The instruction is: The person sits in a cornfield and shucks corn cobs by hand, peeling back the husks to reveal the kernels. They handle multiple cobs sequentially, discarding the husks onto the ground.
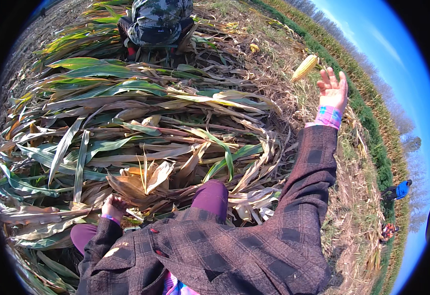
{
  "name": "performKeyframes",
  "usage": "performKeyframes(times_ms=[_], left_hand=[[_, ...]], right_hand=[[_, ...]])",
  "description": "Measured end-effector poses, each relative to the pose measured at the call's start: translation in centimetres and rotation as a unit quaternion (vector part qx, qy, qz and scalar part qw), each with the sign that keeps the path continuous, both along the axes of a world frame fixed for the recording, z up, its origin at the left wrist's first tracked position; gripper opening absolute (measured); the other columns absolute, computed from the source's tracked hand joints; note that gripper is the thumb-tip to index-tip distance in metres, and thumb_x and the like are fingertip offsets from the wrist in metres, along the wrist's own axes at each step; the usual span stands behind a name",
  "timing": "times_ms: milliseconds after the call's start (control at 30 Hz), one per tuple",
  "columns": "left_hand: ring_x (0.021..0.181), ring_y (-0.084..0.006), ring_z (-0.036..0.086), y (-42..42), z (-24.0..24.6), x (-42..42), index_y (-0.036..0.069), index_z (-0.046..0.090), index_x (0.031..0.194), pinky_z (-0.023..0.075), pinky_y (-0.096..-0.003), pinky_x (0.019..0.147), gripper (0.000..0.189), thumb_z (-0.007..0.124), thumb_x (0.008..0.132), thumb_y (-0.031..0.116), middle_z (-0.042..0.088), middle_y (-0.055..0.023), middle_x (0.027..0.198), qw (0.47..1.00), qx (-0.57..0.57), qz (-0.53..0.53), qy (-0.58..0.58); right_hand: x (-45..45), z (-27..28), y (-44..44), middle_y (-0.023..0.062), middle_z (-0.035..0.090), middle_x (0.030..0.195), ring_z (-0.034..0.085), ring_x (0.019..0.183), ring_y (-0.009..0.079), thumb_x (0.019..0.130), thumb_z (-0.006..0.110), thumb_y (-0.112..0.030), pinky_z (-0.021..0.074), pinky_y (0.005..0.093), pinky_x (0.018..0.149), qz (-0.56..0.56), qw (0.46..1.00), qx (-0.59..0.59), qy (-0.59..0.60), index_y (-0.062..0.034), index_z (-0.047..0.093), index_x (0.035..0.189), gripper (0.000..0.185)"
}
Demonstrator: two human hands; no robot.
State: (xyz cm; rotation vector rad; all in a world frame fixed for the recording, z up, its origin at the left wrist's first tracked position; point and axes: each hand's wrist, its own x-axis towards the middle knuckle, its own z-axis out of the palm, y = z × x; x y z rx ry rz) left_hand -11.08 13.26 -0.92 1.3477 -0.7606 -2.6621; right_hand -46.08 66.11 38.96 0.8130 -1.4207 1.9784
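Observation:
An ear of corn (pixel 305 68), stripped of its husk, is in the air just off the fingertips of my right hand (pixel 332 87). That arm is stretched out to the right, palm showing and fingers apart. Low at the left, my left hand (pixel 114 205) rests with curled fingers beside dry, opened corn husks (pixel 158 177); whether it grips anything is hard to see. Cut corn stalks with green and dry leaves (pixel 134 88) lie in a thick layer before me.
A person in a patterned jacket (pixel 159 22) sits low at the top. Husked corn (pixel 254 48) lies on the straw-strewn ground at the upper right. Far right are a person in blue (pixel 402 190) and another in orange (pixel 388 231), near standing corn (pixel 395 147).

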Motion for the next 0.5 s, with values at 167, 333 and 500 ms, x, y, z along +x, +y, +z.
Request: performKeyframes(times_ms=[167,333,500], left_hand=[[0.069,-0.0124,0.055,3.0,2.1,-1.7,0.004,0.054,0.093,0.0469,-0.0250,0.063,0.013,0.055,0.084,0.014,0.058,-0.0046,0.081,0.944,-0.245,-0.178,0.132],[0.112,-0.0307,0.046,5.5,4.7,-7.5,0.011,0.056,0.106,0.0362,-0.0404,0.095,0.041,0.066,0.067,0.016,0.051,-0.0138,0.116,0.543,-0.714,-0.345,0.277],[0.123,-0.0335,0.033,1.2,-0.7,-7.1,0.017,0.053,0.117,0.0250,-0.0487,0.102,0.054,0.068,0.066,0.028,0.042,-0.0125,0.130,0.401,-0.793,-0.458,0.016]], right_hand=[[-0.1,-3.0,-12.5,0.0155,0.065,0.083,0.064,0.065,0.0205,0.089,0.050,-0.014,0.0500,0.0261,0.053,0.155,0.975,0.140,-0.070,0.0013,0.054,0.103,0.021],[6.9,-28.9,-26.5,0.0074,0.063,0.080,0.062,0.059,0.0160,0.082,0.058,-0.011,0.0465,0.0249,0.042,0.077,0.801,0.284,-0.521,-0.0027,0.055,0.097,0.017],[21.8,-41.9,-32.3,0.0111,0.063,0.086,0.060,0.083,0.0204,0.074,0.062,-0.017,0.0485,0.0334,0.075,0.332,0.608,0.638,-0.336,-0.0003,0.059,0.096,0.028]])
